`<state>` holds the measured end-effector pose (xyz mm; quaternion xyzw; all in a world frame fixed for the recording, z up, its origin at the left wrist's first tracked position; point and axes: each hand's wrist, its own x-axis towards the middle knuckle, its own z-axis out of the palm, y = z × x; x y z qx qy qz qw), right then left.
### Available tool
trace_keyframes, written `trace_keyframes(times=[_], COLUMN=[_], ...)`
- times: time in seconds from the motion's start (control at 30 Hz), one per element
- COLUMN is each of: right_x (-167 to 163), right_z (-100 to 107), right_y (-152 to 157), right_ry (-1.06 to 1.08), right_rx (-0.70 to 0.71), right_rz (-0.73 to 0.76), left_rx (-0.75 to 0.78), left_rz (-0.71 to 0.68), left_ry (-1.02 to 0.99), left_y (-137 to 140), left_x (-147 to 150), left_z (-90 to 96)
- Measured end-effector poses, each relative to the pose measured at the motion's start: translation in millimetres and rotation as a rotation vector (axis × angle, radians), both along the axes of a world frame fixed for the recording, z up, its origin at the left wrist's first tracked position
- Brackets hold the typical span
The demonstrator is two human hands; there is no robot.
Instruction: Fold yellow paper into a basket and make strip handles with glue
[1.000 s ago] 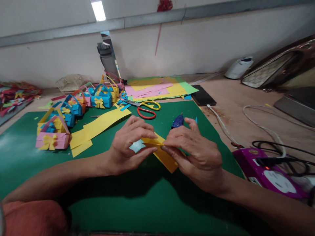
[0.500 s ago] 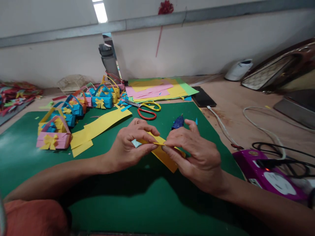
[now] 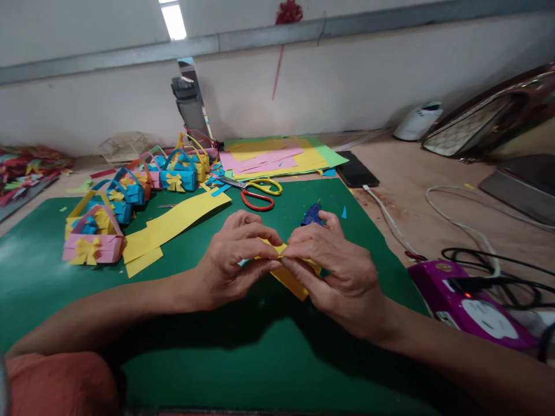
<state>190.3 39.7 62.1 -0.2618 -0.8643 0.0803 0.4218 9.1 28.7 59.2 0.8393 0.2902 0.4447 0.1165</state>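
Observation:
Between my two hands is a folded piece of yellow paper [image 3: 291, 282], held above the green mat [image 3: 260, 375]. My left hand [image 3: 240, 260] pinches its upper left edge between thumb and fingers. On the other side, my right hand [image 3: 333, 271] pinches the same edge, its fingertips almost touching those of the left. Much of the paper is hidden behind the fingers. A dark blue glue gun [image 3: 311, 214] lies just beyond my right hand. Farther off rest scissors [image 3: 257, 200] with one red and one yellow handle. Yellow paper strips [image 3: 173, 225] lie to the left.
Several small paper baskets with bows [image 3: 93, 249] stand at the left. Coloured paper sheets [image 3: 277, 157] and a phone [image 3: 356, 169] lie at the back. A purple power strip [image 3: 468, 306] with cables sits on the right. A grey bottle [image 3: 191, 107] stands by the wall.
My hands have drawn closer together along the paper's edge, the right one shifting slightly left. The yellow paper has tilted, and less of it shows between the fingers.

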Motion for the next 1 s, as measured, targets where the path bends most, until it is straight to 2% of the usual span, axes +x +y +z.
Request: trace_keyframes(times=[0.23,0.6,0.8,1.0], right_x=[0.8,2.9,0.4,3.1], right_z=[4.3,3.8,0.5,5.9], right_y=[-2.3,2.1,0.9,1.2], right_ry=[-0.057,-0.142,-0.158,-0.139], right_rx=[0.023,0.026,0.068,0.068], right_rz=[-0.028,-0.059,-0.027,-0.047], left_rx=[0.087,0.055,0.151,0.147], left_rz=[0.041,0.085,0.119,0.086], left_ry=[0.052,0.107,0.186,0.113], left_y=[-1.1,0.1,-2.1,-1.8], left_x=[-1.3,-2.2,-0.5,-2.5], left_z=[2.9,1.1,-3.8,2.0])
